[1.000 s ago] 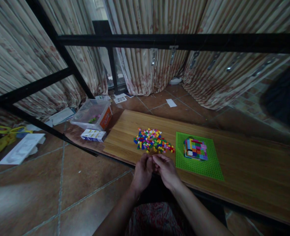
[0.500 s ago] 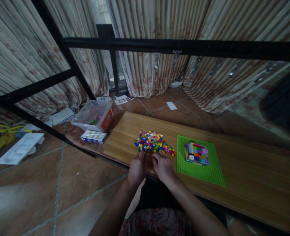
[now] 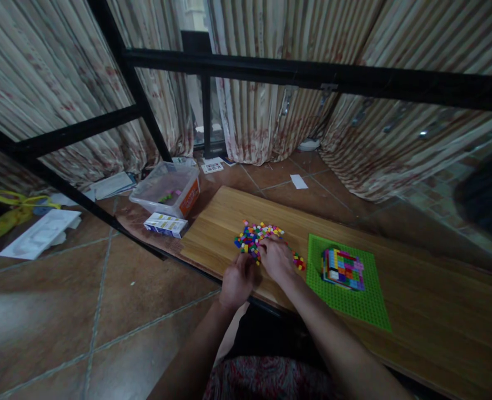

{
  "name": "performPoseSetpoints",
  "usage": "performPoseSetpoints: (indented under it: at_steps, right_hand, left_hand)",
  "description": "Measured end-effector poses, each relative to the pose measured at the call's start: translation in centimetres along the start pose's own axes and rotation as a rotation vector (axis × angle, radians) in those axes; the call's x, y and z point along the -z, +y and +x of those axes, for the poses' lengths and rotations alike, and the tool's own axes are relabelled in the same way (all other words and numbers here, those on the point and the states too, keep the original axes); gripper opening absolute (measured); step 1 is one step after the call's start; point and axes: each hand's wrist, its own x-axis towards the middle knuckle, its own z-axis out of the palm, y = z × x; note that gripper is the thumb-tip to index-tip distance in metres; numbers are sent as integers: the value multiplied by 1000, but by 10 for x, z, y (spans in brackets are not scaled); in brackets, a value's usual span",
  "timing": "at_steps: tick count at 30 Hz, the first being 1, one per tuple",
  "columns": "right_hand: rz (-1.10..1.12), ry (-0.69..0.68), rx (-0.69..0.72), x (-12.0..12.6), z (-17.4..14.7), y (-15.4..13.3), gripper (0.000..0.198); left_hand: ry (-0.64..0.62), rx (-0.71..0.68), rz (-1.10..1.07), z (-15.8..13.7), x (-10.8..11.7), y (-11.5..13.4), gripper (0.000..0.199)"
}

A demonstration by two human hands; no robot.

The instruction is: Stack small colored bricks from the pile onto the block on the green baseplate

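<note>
Small toy building bricks (image 3: pixel 248 238) in many colours lie in a loose pile on the wooden board. At the pile's near edge my left hand (image 3: pixel 236 282) is closed, its fingertips pressed together; whatever they hold is hidden. My right hand (image 3: pixel 277 259) reaches over the middle of the pile with fingers curled down among the bricks, and I cannot make out what is in them. To the right, a green baseplate (image 3: pixel 319 303) carries a block-shaped build of multicoloured bricks (image 3: pixel 344 270), which neither hand touches.
A clear plastic box (image 3: pixel 154 186) with a few pieces inside stands beyond the board's left end. A small carton (image 3: pixel 165 224) sits in front of it. Black metal bars (image 3: pixel 246 66) cross ahead, with striped curtains behind. Papers and white packaging (image 3: pixel 40 233) lie on the tiled floor.
My right hand has moved forward from the pile's near edge onto the bricks, away from my left hand. My left hand stays near the front edge. The whole view has shifted slightly.
</note>
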Motion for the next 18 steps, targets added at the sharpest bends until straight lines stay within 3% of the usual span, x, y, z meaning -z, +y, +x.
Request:
performPoseSetpoints:
  at_steps: [18]
  right_hand:
    - [52,-115,22,7,21,19,20]
  left_hand:
    - [-10,-11,-37,2,2,-1,16]
